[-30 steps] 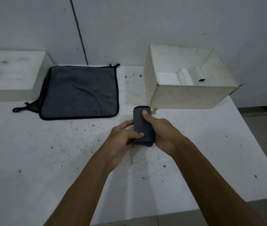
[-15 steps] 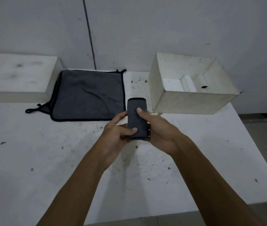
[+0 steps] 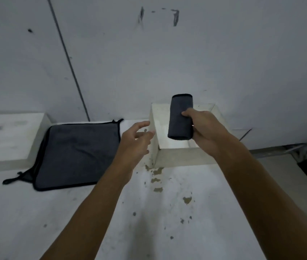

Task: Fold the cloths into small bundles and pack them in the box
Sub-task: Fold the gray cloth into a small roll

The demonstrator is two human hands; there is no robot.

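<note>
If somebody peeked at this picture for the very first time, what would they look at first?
Probably the dark rolled-up cloth bundle, gripped in the right hand and held up over the open white box at the back of the table. Next, the left hand, open and holding nothing, beside the box. Then the flat grey cloth lying unfolded on the table's left side.

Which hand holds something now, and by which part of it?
The right hand grips the bundle by its right side, near the lower end. The left hand holds nothing.
</note>
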